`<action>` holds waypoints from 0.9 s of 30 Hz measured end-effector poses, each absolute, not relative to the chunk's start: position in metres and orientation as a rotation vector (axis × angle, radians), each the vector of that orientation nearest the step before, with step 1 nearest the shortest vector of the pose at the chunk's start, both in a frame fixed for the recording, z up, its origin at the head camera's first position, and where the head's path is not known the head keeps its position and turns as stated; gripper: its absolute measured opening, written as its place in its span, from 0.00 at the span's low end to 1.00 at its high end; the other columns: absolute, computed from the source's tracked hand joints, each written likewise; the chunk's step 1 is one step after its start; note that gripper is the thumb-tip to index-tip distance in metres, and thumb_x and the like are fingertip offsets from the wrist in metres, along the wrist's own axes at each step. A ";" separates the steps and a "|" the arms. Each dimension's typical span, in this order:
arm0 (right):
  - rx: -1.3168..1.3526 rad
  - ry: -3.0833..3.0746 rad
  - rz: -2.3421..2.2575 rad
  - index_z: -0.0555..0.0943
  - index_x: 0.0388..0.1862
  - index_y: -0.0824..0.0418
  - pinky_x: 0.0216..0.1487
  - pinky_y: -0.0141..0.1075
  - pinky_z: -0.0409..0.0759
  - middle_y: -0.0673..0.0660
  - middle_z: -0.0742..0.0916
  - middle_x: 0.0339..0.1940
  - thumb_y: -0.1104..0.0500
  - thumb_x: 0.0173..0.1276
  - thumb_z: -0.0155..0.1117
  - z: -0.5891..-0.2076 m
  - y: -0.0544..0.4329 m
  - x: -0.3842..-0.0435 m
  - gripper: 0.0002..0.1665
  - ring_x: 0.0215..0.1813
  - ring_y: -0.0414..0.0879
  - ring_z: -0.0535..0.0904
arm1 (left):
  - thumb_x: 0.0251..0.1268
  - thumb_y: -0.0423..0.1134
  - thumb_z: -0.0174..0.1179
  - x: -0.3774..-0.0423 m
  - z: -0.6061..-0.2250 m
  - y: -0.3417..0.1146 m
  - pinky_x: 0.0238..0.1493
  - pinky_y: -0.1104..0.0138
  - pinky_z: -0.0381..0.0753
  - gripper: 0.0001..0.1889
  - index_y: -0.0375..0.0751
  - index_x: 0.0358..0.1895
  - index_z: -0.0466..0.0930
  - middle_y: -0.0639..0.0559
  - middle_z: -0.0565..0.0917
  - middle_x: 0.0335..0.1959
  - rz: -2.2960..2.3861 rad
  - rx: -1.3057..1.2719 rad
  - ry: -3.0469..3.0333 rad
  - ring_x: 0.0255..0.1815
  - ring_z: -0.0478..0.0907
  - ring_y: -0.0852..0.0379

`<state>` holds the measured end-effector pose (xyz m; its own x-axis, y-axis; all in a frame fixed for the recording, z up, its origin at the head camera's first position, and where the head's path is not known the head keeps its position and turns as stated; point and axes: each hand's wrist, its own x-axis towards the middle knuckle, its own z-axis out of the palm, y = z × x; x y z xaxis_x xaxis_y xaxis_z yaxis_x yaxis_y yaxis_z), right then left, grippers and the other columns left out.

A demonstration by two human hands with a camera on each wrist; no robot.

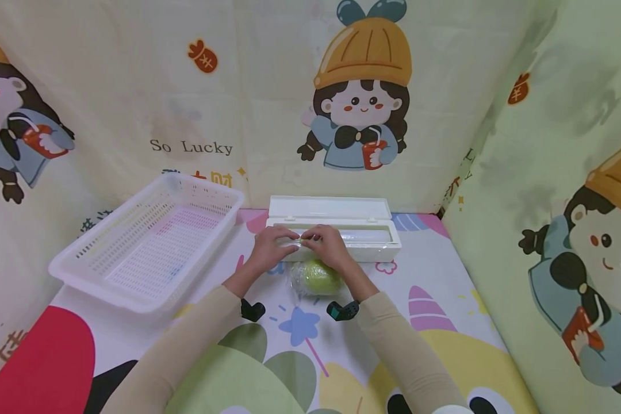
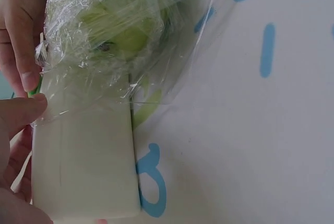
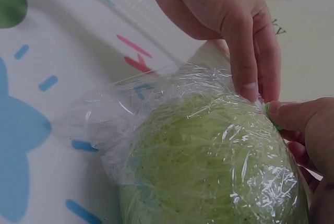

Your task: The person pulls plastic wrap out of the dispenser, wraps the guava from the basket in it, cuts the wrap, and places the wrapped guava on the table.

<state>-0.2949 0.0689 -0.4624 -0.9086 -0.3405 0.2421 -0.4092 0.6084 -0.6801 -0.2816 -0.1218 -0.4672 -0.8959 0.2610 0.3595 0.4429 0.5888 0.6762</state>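
A round green fruit (image 1: 322, 278) in clear cling film (image 2: 172, 51) lies on the table in front of a long white box (image 1: 341, 251) with its lid raised. My left hand (image 1: 271, 247) and right hand (image 1: 327, 244) meet at the box's front edge, fingertips nearly together. Between them shows a small green piece (image 3: 269, 110), which both hands pinch by the film's edge. The right thumb lies against this piece in the right wrist view. Loose film spreads from the fruit over the box front in the left wrist view. A clear roll (image 1: 364, 235) lies inside the box.
To the left, a white perforated plastic basket (image 1: 129, 299) stands on the patterned tablecloth (image 1: 372, 339). The printed backdrop (image 1: 269, 115) rises close behind the box, and another printed sheet (image 1: 497, 230) borders the right side.
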 end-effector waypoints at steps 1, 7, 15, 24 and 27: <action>0.637 -2.735 1.198 0.88 0.41 0.56 0.46 0.40 0.80 0.52 0.89 0.41 0.57 0.64 0.68 -0.462 0.069 -0.295 0.08 0.43 0.48 0.81 | 0.52 0.36 0.72 -0.282 -0.467 -0.122 0.57 0.51 0.73 0.13 0.45 0.43 0.88 0.49 0.88 0.44 -1.195 -0.576 -2.608 0.52 0.80 0.48; 0.639 -2.735 1.213 0.88 0.40 0.56 0.44 0.37 0.80 0.53 0.88 0.39 0.58 0.65 0.67 -0.462 0.070 -0.295 0.07 0.41 0.46 0.81 | 0.54 0.37 0.71 -0.284 -0.468 -0.124 0.58 0.53 0.75 0.11 0.45 0.42 0.88 0.49 0.88 0.42 -1.222 -0.556 -2.661 0.52 0.81 0.49; 0.645 -2.736 1.202 0.87 0.38 0.58 0.44 0.37 0.81 0.54 0.88 0.39 0.59 0.63 0.68 -0.461 0.072 -0.296 0.06 0.41 0.47 0.82 | 0.54 0.37 0.71 -0.286 -0.468 -0.125 0.58 0.54 0.75 0.11 0.45 0.43 0.88 0.49 0.88 0.43 -1.236 -0.553 -2.694 0.51 0.81 0.49; 0.623 -2.761 1.195 0.87 0.39 0.57 0.44 0.38 0.80 0.54 0.88 0.40 0.58 0.64 0.67 -0.460 0.079 -0.294 0.06 0.42 0.47 0.81 | 0.55 0.37 0.70 -0.286 -0.467 -0.125 0.57 0.54 0.76 0.11 0.45 0.42 0.88 0.49 0.88 0.43 -1.253 -0.527 -2.735 0.51 0.81 0.49; 0.611 -2.759 1.190 0.87 0.38 0.58 0.44 0.38 0.80 0.54 0.88 0.39 0.59 0.64 0.67 -0.460 0.084 -0.294 0.06 0.41 0.47 0.81 | 0.55 0.37 0.70 -0.286 -0.466 -0.124 0.57 0.54 0.76 0.11 0.45 0.42 0.88 0.49 0.88 0.44 -1.271 -0.519 -2.743 0.51 0.81 0.49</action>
